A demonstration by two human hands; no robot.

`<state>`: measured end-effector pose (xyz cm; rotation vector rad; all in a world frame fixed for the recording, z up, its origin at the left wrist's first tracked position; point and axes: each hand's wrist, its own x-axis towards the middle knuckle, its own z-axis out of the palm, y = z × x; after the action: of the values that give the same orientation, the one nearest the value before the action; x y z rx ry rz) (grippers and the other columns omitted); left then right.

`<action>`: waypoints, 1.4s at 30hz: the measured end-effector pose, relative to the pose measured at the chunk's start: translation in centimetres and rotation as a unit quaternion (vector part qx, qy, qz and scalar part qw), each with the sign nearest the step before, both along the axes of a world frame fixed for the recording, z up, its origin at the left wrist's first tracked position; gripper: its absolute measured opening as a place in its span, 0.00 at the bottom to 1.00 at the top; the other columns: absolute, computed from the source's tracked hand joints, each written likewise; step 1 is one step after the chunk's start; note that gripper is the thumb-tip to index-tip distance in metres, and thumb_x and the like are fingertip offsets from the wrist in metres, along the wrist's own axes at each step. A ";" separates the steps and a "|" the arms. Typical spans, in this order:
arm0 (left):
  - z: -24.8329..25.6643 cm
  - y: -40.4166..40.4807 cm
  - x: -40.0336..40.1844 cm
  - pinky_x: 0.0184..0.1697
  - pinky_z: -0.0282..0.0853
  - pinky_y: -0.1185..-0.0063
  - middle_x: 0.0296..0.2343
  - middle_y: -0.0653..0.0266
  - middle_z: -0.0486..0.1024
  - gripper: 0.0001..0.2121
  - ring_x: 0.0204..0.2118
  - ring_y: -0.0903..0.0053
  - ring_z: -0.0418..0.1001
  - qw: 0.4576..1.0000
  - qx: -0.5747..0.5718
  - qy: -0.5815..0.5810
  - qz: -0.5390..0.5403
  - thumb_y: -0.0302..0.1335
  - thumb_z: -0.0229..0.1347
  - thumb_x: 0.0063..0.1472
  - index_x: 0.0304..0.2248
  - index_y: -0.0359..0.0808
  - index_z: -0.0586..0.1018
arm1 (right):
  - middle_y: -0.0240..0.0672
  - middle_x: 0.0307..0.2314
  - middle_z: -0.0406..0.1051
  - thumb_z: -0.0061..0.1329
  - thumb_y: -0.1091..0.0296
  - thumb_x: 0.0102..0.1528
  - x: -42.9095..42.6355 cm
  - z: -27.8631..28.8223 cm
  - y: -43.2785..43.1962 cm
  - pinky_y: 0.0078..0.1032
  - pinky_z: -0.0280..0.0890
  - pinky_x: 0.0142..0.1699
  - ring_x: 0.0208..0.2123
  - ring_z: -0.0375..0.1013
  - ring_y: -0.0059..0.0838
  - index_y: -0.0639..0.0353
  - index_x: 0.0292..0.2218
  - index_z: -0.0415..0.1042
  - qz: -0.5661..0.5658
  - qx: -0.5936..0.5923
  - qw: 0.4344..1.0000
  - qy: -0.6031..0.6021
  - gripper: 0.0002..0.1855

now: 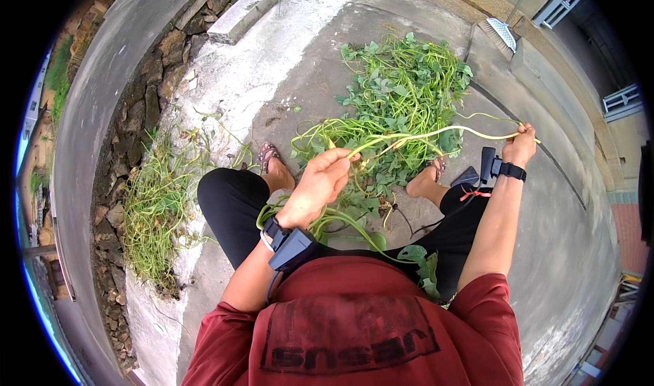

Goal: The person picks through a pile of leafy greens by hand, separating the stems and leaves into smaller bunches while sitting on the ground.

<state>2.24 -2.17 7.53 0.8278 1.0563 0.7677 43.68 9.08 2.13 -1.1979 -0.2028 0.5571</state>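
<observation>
My left hand [318, 182] grips a thick green vine stem [388, 137] between thumb and fingers, above my lap. At the right, my right hand [520, 143] is raised and closed on the far part of the same stem, so the pale stem spans between both hands. A thin green tendril [480, 115] also runs to my right hand. More vine stems [347, 217] loop beneath my left wrist and across my lap. A leaf [428, 273] lies against my shirt. Between and beyond my feet spreads a large heap of leafy green vines [403, 90].
A second pile of stripped-looking stems [158, 207] lies left, by a rough stone edging [148, 100]. A concrete block [242, 16] is at the upper left. A broom [500, 33] stands at the upper right, near a step. A dark flat object [465, 176] lies beside my right foot.
</observation>
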 end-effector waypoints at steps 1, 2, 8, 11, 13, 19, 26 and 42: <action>-0.5 0.9 -0.5 0.13 0.45 0.90 0.12 0.77 0.56 0.11 0.11 0.92 0.48 1.000 0.006 -0.008 0.029 0.28 0.41 0.62 0.40 0.34 0.70 | 0.29 0.20 0.65 0.36 0.64 0.55 0.4 2.0 -0.6 0.17 0.56 0.18 0.16 0.61 0.18 0.59 0.32 0.66 -0.001 0.004 0.999 -0.043 0.10; -0.8 1.7 -0.7 0.13 0.47 0.89 0.12 0.76 0.58 0.11 0.11 0.90 0.49 0.997 0.036 0.020 0.068 0.28 0.41 0.62 0.40 0.32 0.69 | 0.31 0.21 0.66 0.36 0.63 0.55 2.3 2.7 -0.9 0.16 0.57 0.19 0.17 0.62 0.18 0.60 0.33 0.66 0.011 -0.029 0.993 -0.116 0.11; -1.0 3.6 -5.5 0.17 0.51 0.90 0.21 0.73 0.65 0.09 0.14 0.91 0.54 0.978 0.102 0.084 0.163 0.27 0.44 0.60 0.36 0.33 0.73 | 0.34 0.24 0.69 0.36 0.62 0.56 16.3 2.8 -3.2 0.17 0.62 0.21 0.18 0.63 0.18 0.62 0.34 0.66 -0.041 -0.135 0.969 -0.203 0.13; -1.1 3.8 -8.0 0.15 0.49 0.90 0.20 0.74 0.63 0.08 0.15 0.90 0.54 0.957 0.055 0.095 0.270 0.27 0.43 0.60 0.36 0.37 0.72 | 0.37 0.22 0.68 0.37 0.66 0.54 22.7 0.6 -5.3 0.18 0.65 0.22 0.18 0.65 0.21 0.66 0.31 0.66 -0.099 -0.226 0.952 -0.183 0.12; -0.9 3.9 -8.9 0.15 0.51 0.90 0.25 0.71 0.67 0.08 0.16 0.88 0.59 0.957 0.052 0.106 0.267 0.27 0.42 0.61 0.36 0.36 0.71 | 0.41 0.21 0.68 0.37 0.68 0.52 22.6 -0.1 -5.9 0.19 0.69 0.24 0.19 0.68 0.26 0.70 0.29 0.66 -0.131 -0.177 0.965 -0.144 0.12; -1.6 4.2 -8.5 0.13 0.49 0.90 0.43 0.62 0.68 0.06 0.16 0.86 0.65 0.982 0.084 -0.035 0.166 0.25 0.39 0.61 0.34 0.36 0.67 | 0.41 0.24 0.68 0.42 0.65 0.49 14.2 0.6 2.8 0.23 0.69 0.29 0.24 0.71 0.30 0.69 0.32 0.65 -0.036 -0.124 0.957 -0.259 0.14; 0.4 3.1 -6.3 0.13 0.49 0.91 0.40 0.55 0.70 0.06 0.11 0.88 0.53 0.989 0.064 -0.054 0.122 0.26 0.39 0.61 0.34 0.35 0.67 | 0.37 0.25 0.73 0.39 0.57 0.54 -17.9 9.4 13.7 0.20 0.65 0.34 0.26 0.72 0.23 0.62 0.36 0.70 0.388 0.044 0.769 -0.506 0.17; 0.5 3.4 -4.3 0.13 0.49 0.91 0.39 0.57 0.69 0.06 0.12 0.89 0.52 0.976 -0.020 -0.191 0.104 0.25 0.43 0.60 0.35 0.32 0.67 | 0.37 0.24 0.72 0.45 0.68 0.49 -29.5 0.1 -6.7 0.27 0.65 0.34 0.28 0.72 0.30 0.62 0.34 0.70 0.659 -0.079 0.701 -0.262 0.10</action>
<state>-2.03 1.22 8.01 0.5118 0.8158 1.0325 14.20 2.39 2.25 -1.2064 -1.6276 1.4783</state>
